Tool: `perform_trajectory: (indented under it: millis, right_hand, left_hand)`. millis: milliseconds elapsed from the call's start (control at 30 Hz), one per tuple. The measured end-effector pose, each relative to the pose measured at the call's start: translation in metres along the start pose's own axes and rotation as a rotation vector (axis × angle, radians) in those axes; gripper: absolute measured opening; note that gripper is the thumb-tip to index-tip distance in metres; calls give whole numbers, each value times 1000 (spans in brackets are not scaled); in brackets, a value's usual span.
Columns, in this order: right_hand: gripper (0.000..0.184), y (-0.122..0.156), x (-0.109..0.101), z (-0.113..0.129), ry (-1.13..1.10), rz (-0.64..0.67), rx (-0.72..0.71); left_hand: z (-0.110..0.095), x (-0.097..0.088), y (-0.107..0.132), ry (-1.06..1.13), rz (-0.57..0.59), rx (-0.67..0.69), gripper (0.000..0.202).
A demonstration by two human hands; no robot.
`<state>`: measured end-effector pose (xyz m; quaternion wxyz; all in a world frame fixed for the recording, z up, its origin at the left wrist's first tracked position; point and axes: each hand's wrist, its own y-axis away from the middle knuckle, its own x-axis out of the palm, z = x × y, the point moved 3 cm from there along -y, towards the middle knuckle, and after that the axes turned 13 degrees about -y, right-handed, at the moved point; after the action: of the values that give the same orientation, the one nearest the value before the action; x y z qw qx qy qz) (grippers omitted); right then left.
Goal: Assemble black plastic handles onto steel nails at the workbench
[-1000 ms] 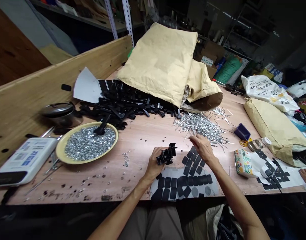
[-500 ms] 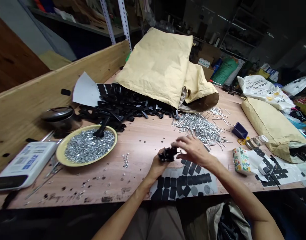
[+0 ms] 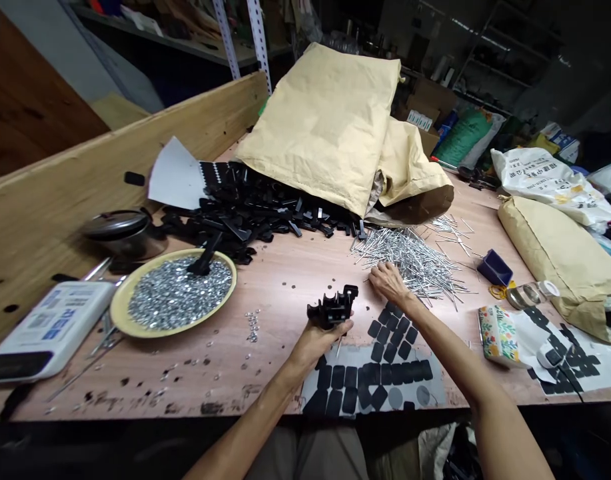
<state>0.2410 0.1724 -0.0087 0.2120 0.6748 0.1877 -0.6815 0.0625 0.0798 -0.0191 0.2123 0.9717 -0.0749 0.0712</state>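
My left hand [image 3: 321, 339] is wrapped round a black plastic bracket [image 3: 330, 311] with rounded notches along its top, held upright above the front of the table. A thin metal pin [image 3: 340, 346] pokes out beneath it. My right hand [image 3: 389, 283] rests at the left edge of a loose pile of thin metal pins [image 3: 418, 260], fingers curled down and together against the tabletop. Whatever its fingertips grip is hidden. Between and below the hands lie black rounded pads [image 3: 392, 331], some of them on a grey sheet [image 3: 438, 383].
A yellow bowl [image 3: 116, 319] of small metal pieces stands left, a black scoop [image 3: 202, 263] in it. Beside it are a white scale [image 3: 55, 327] and a metal pot [image 3: 130, 243]. Black parts [image 3: 240, 207] lie under a paper sack [image 3: 330, 120]. Right: floral box [image 3: 500, 333], blue container [image 3: 495, 268].
My right hand has moved from the bracket to the edge of the pin pile, and its fingers have curled down. The bracket stays in my left hand, now showing more of its side.
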Motion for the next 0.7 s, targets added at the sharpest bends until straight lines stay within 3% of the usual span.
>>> perform_trajectory:
  millis: [100,200,300,467,700]
  right_hand:
    - [21,-4,-12,-3,-24,-64,38]
    - [23,2,-39,3,-226,-225,92]
    - [18,13,-70,22,-524,-306,-27]
    - [22,24,-98,59,-486,-168,-219]
    - [29,25,-96,81,-408,-30,-295]
  left_hand:
    - [-2,-2,-2,80,64,-57,32]
    - [-1,-6,-8,52,-12,-67,29]
    - [2,-6,-13,-39,-81,-18,29]
    - [2,1,-12,-126,-107,86,25]
    - [-7,8,-9,-176,-85,142,27]
